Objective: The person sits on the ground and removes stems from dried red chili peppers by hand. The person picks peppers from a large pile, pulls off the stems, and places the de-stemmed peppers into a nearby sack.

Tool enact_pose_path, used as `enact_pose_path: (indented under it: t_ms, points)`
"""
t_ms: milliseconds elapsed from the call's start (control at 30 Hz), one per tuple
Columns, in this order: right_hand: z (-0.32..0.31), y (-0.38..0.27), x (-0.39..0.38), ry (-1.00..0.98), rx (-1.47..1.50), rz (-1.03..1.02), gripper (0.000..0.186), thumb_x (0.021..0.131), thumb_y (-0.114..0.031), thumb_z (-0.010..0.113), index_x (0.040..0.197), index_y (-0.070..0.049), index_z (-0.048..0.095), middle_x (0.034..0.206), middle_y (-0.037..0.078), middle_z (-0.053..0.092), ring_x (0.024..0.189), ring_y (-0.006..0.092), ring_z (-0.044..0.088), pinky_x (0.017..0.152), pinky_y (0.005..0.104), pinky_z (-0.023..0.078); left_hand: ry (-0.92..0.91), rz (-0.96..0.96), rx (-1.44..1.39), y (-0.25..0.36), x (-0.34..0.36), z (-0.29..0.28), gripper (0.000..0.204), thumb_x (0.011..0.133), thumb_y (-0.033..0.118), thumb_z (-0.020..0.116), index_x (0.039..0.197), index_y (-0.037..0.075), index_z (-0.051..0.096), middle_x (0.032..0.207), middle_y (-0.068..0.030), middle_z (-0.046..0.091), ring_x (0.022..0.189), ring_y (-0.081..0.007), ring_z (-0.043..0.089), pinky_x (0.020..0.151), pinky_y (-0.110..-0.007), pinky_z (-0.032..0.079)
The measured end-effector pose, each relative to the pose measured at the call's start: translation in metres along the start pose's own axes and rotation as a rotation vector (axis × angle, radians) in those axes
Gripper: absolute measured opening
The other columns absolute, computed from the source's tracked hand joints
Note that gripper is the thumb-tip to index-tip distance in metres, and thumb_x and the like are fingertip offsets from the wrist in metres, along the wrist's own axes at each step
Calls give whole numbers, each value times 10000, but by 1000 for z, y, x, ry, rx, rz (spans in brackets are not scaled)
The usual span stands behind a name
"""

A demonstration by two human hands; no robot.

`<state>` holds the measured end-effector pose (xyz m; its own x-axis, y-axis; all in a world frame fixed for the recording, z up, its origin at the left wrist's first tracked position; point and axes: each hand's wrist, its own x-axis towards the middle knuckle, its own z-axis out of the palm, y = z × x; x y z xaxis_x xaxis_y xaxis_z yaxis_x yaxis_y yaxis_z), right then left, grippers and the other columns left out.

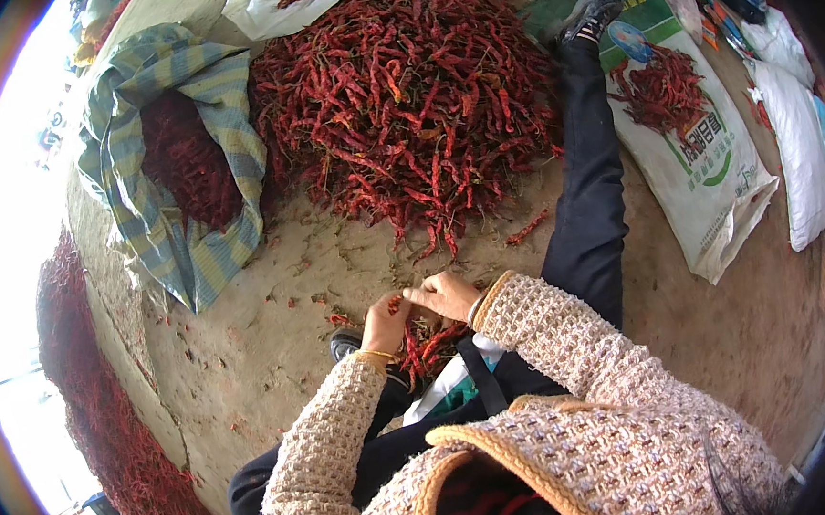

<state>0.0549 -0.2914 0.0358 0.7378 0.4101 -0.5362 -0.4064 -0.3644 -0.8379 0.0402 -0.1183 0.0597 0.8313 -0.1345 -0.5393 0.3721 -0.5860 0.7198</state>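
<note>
My left hand [383, 325] is closed round a dried red chili [395, 305] in front of my lap. My right hand [439, 297] meets it, thumb and fingertips pinched at the chili; what exactly is between them is too small to make out. Just below both hands a small heap of red chilies [429, 350] lies on a white and green bag [452, 389] in my lap. Beyond them rises a large pile of dried red chilies [392, 96] on the concrete floor [293, 333], with loose stems scattered at its near edge.
A striped sack of chilies [114, 163] stands at the left, beside a long spread of chilies [91, 376]. My outstretched leg [585, 198] borders the pile on the right. Beyond it lie a flattened sack [686, 200] with some chilies and white bags [798, 163]. Another white bag [271, 14] is behind.
</note>
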Motion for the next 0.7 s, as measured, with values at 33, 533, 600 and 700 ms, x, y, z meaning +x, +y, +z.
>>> enact_pose_path:
  t_ms: [33, 533, 600, 700]
  points:
    - [1, 5, 1, -17, 103, 24, 428, 891, -401, 548, 871, 19, 630, 661, 59, 614, 521, 144, 542, 498, 309, 444, -46, 70, -4, -4, -3, 4, 233, 917, 118, 554, 1084, -44, 568, 868, -94, 646, 764, -133, 588, 715, -286, 493]
    - [2, -9, -16, 320, 7, -438, 412, 894, -333, 480, 736, 27, 605, 625, 226, 565, 562, 347, 564, 557, 424, 439, -123, 234, 194, 26, 9, -16, 269, 848, 121, 580, 1073, -23, 599, 893, -187, 652, 809, -236, 613, 754, -333, 475]
    - [5, -34, -39, 213, -118, -840, 354, 888, -301, 491, 758, 1, 624, 649, 215, 575, 606, 369, 572, 575, 426, 457, -91, 80, 564, 21, 22, -34, 236, 842, 121, 574, 1031, -13, 617, 874, -163, 662, 759, -249, 615, 702, -333, 484]
    - [-8, 0, -6, 317, -699, -606, 132, 843, -92, 556, 729, -46, 604, 728, 135, 616, 620, 253, 626, 554, 326, 502, -67, -49, 554, 17, 30, -98, 183, 803, 144, 570, 866, -15, 636, 772, -166, 652, 707, -309, 633, 657, -395, 494]
